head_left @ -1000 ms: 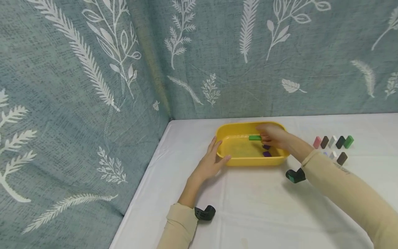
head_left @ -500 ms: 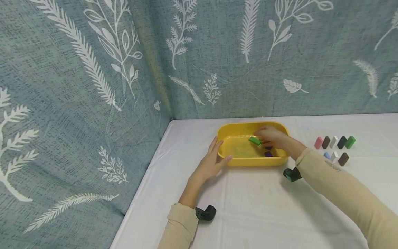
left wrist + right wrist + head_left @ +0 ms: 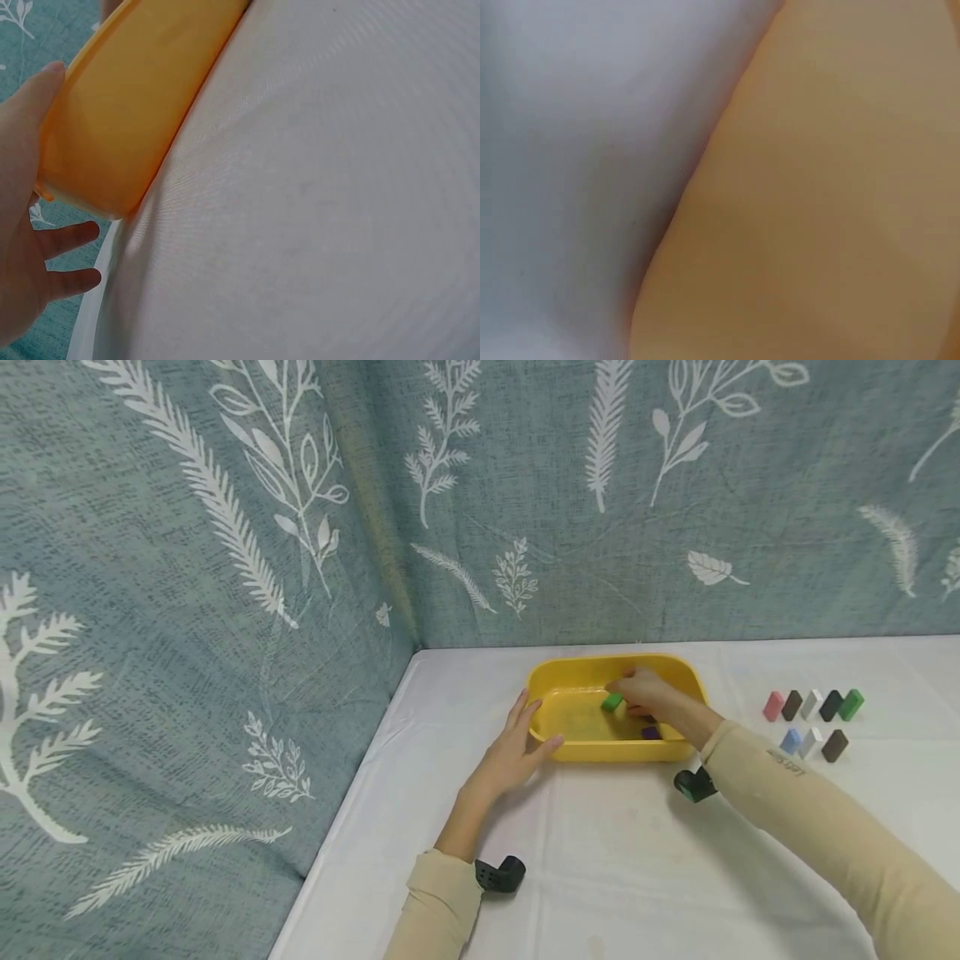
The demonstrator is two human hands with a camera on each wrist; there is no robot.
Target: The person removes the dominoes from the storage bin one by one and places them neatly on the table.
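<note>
A yellow tray (image 3: 600, 750) stands on the white cloth near the back curtain. My right hand (image 3: 654, 695) reaches in over its right side and pinches a small green block (image 3: 612, 702), held at a tilt; the fingers partly hide it. Beneath that hand lies a purple block (image 3: 651, 733), and another dark piece is mostly covered. On the tray's left end rests my left hand (image 3: 512, 750), fingers spread and fairly straight. In the left wrist view, the thumb of the left hand (image 3: 26, 195) touches the tray wall (image 3: 142, 97). Only tray wall (image 3: 802, 195) and cloth fill the right wrist view.
To the right of the tray, several small blocks stand in two rows: pink (image 3: 774, 706), black (image 3: 831, 705), green (image 3: 851, 704), blue (image 3: 791, 742), brown (image 3: 835, 745) and white (image 3: 811, 743). The patterned curtain (image 3: 525, 485) rises behind the table.
The green block has tipped from lying level to pointing downward in my right hand. My right hand has shifted slightly lower in the tray; the left hand has stayed at the tray's left end.
</note>
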